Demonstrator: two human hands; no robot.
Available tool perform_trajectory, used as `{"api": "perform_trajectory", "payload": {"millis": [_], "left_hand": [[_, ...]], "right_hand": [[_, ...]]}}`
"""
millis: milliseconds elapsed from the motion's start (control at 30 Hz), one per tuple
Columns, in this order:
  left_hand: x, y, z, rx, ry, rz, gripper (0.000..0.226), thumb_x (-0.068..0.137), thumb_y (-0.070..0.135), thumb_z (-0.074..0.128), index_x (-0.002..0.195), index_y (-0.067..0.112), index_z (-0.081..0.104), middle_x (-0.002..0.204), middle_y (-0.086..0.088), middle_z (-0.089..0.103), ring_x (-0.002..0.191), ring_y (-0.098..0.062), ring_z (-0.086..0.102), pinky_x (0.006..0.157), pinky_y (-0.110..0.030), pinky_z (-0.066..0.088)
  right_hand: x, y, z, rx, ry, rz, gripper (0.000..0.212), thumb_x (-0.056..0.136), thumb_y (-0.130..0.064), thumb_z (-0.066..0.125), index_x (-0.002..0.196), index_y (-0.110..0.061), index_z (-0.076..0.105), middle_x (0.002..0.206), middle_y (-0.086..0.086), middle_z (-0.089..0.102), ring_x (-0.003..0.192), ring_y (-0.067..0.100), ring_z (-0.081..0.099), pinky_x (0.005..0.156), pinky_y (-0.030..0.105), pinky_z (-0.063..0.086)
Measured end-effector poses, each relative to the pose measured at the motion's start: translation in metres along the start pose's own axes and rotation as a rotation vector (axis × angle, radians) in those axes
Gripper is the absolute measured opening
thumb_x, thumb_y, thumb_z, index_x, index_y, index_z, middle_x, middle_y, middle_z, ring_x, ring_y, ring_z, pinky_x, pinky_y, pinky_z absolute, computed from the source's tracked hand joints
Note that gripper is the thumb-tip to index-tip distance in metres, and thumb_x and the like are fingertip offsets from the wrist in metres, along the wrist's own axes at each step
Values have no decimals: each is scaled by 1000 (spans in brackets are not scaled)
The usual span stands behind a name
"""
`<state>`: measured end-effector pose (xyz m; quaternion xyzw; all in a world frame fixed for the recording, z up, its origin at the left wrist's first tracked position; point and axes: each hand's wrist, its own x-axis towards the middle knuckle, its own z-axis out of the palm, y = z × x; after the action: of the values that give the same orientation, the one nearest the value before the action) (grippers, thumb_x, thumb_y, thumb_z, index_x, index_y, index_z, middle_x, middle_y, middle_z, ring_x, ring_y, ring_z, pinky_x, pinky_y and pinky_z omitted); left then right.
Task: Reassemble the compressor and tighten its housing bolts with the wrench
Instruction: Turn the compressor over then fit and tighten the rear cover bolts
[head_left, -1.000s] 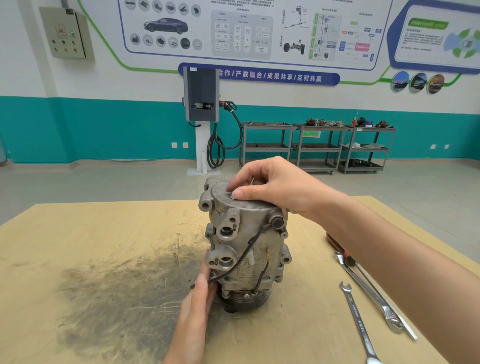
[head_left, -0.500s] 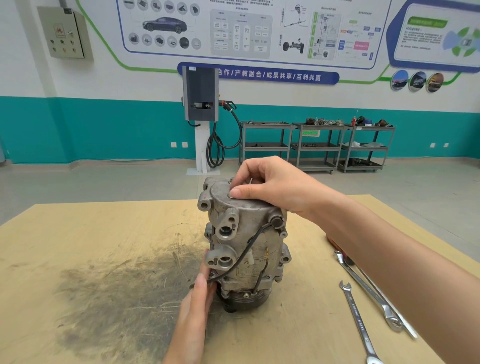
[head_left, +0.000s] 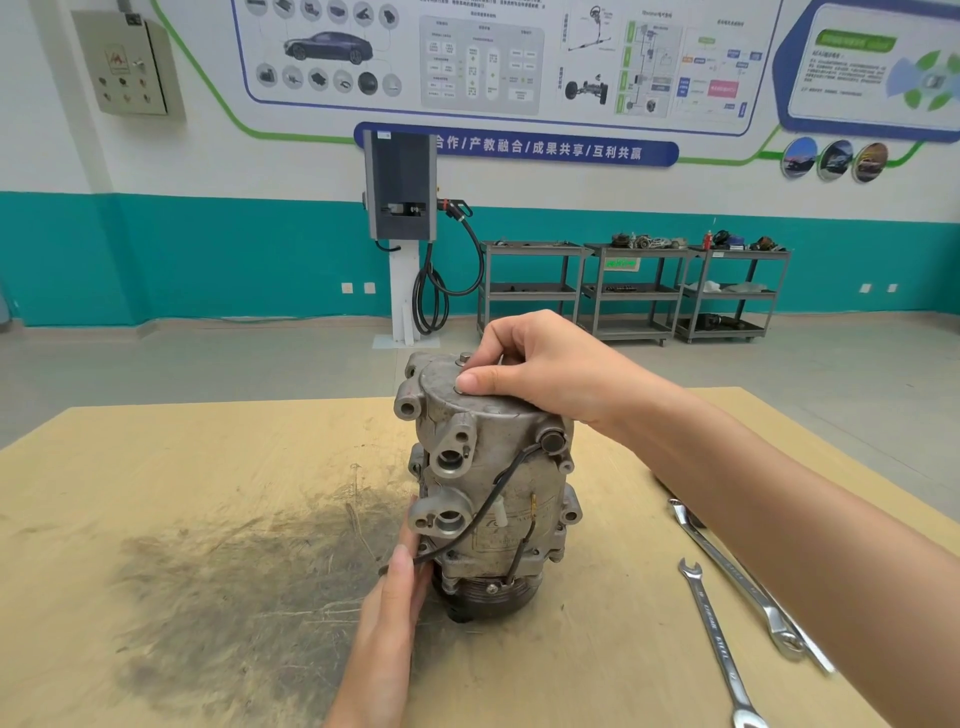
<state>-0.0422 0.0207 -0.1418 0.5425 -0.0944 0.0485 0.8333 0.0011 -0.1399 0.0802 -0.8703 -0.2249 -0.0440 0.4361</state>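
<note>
Compressor (head_left: 491, 499) stands upright on its pulley end, near the middle of the wooden surface (head_left: 156, 467), grey cast housing with two port bosses facing the viewer and a black wire looping down its front. Right hand (head_left: 540, 371) sits on top of the end cover, fingers curled over the far edge, thumb laid flat across the cover; index finger and thumb seem to pinch a small bolt head (head_left: 464, 357) at the rim, though the fingers hide the exact contact. Left hand (head_left: 389, 618) comes up from below on the compressor's left side, fingers straight and together, fingertips touching the lower housing just by the bottom port boss and the wire's end; it braces, not wrapped around anything. Two wrenches lie on the surface to the right, well apart from the compressor: a combination wrench (head_left: 714, 639) nearer the viewer, and a longer wrench (head_left: 737, 577) beyond it, partly covered by the right forearm. Dark greasy smear (head_left: 234, 587) on the surface to the left of the compressor. Behind, on the floor: a charging post (head_left: 401, 208) with coiled cable, grey shelf carts (head_left: 634, 291) against a teal-and-white wall.
</note>
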Motion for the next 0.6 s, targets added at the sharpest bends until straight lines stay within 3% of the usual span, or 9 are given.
{"api": "perform_trajectory", "payload": {"millis": [100, 200, 300, 400, 467, 600], "left_hand": [[0, -1, -1, 1, 2, -12, 76, 67, 78, 59, 131, 37, 55, 135, 22, 60, 129, 4, 51, 111, -26, 32], [1, -2, 0, 2, -7, -23, 65, 76, 72, 56, 131, 37, 56, 132, 22, 62, 126, 5, 53, 109, -25, 32], [1, -1, 1, -16, 19, -28, 66, 69, 74, 60, 124, 38, 58, 124, 24, 66, 119, 7, 57, 105, -23, 33], [2, -2, 0, -7, 19, -28, 66, 68, 75, 60, 123, 39, 58, 123, 25, 66, 120, 8, 56, 105, -24, 33], [1, -3, 0, 10, 6, -28, 68, 68, 75, 57, 126, 40, 56, 127, 25, 64, 123, 7, 54, 107, -25, 32], [0, -3, -1, 24, 2, -33, 70, 67, 78, 56, 127, 43, 54, 133, 27, 60, 128, 7, 51, 110, -25, 31]], "right_hand": [[0, -1, 1, -19, 9, 1, 19, 82, -29, 78, 69, -26, 64, 58, -21, 62, 56, -9, 55, 55, 10, 40], [-3, -2, 3, -30, 28, -14, 18, 82, -29, 77, 71, -26, 64, 63, -18, 62, 58, -7, 54, 60, 14, 41], [-10, -2, 0, 18, 68, -75, 14, 84, -27, 75, 76, -24, 65, 65, -16, 62, 59, -7, 53, 60, 14, 44], [-23, 5, -18, 233, 248, -152, 10, 88, -25, 69, 81, -20, 64, 72, -11, 62, 67, 1, 56, 66, 16, 48], [-32, 23, -34, 184, 415, -172, 11, 91, -26, 66, 83, -20, 62, 74, -10, 61, 68, 1, 55, 67, 14, 46], [-53, 86, -49, -79, 539, 108, 6, 94, -29, 61, 90, -25, 59, 85, -4, 62, 78, 8, 57, 68, 22, 44]]}}
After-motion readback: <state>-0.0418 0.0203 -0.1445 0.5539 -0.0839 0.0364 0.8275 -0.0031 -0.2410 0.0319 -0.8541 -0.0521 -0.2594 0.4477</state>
